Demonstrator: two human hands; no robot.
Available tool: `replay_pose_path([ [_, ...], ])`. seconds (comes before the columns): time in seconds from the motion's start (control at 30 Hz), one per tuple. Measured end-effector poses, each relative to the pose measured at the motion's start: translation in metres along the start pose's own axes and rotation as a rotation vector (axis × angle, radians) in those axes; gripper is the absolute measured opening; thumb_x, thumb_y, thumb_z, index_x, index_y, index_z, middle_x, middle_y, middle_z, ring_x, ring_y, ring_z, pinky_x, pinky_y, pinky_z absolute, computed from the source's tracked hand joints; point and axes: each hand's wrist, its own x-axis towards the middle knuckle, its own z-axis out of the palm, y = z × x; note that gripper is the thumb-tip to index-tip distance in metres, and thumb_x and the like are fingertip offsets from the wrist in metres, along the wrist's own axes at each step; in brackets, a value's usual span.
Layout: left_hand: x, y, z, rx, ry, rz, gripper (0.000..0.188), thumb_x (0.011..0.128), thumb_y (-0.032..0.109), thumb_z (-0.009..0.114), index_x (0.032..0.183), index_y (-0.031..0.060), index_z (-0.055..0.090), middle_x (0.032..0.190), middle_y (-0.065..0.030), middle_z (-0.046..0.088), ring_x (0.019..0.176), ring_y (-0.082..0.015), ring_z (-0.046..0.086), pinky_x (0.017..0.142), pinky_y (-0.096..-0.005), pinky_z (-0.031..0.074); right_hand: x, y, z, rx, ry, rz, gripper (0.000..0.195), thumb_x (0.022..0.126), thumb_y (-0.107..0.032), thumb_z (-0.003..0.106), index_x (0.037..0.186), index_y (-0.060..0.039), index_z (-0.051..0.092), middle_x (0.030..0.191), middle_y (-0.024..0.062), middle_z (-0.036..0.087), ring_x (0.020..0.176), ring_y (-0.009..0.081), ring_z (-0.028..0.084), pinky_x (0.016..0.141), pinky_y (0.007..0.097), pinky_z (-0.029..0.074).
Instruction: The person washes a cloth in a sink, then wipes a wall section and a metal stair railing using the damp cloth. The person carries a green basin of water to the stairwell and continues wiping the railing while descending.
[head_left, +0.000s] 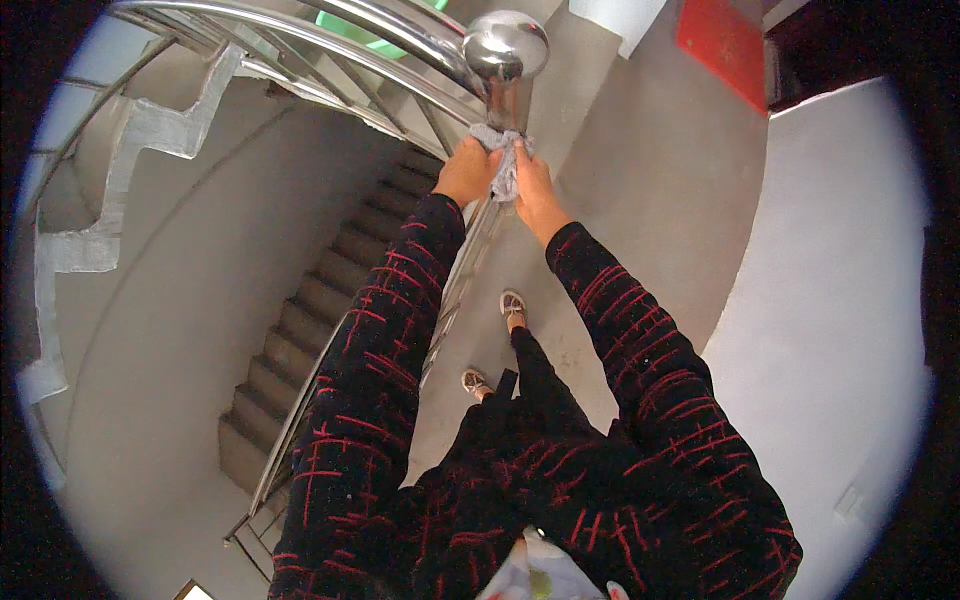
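A grey cloth (506, 176) is wrapped against the upper part of a stainless-steel newel post (508, 101), just under its polished ball cap (506, 45). My left hand (466, 171) grips the cloth from the left side of the post. From the right, my right hand (535, 187) holds the same cloth, its thumb pressed on the fabric. Curved steel handrails (375, 67) meet the post at its left. The cloth and my hands hide part of the post.
Beyond the railing at left, concrete stairs (300, 330) descend beside a curved wall (180, 247). A green basin (356, 34) sits behind the handrails. A red panel or mat (724, 52) lies at upper right. A white wall (825, 262) borders the grey floor (660, 202) on the right.
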Motion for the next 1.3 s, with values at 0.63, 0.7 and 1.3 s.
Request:
replay_pose_path([
  [0.63,-0.365,-0.079,-0.08,0.019,-0.318,-0.222,0.079,0.086,0.066,0.047,0.101,-0.0111,0.041,0.093,-0.0358,0.057,0.089,-0.0417,0.062,0.074,-0.0434,0.048,-0.296,0.264,0.05,0.328,-0.051,0.42,0.058,0.097,-0.056,0.025,0.132,-0.0118,0.041,0.123,0.0052,0.052,0.109,0.0229,0.053,0.081,0.0387,0.048],
  [0.7,-0.434,-0.102,-0.084,0.023,-0.309,-0.263,0.078,0.086,0.065,0.049,0.103,-0.0105,0.04,0.093,-0.0358,0.057,0.089,-0.0413,0.062,0.073,-0.0434,0.049,-0.353,0.302,0.058,0.321,-0.065,0.508,0.053,0.097,-0.055,0.027,0.123,-0.0141,0.047,0.111,0.0038,0.057,0.099,0.0201,0.057,0.071,0.0376,0.05],
  [1.3,-0.705,-0.047,-0.042,0.461,0.267,-0.184,0.054,0.081,-0.002,0.053,0.133,-0.0038,0.041,0.124,-0.025,0.052,0.112,-0.0373,0.054,0.096,-0.0443,0.044,-0.458,0.406,0.002,-0.774,-0.873,0.618,0.035,0.094,-0.029,0.048,0.104,0.0011,0.063,0.101,0.0114,0.066,0.084,0.0222,0.062,0.068,0.0364,0.047],
])
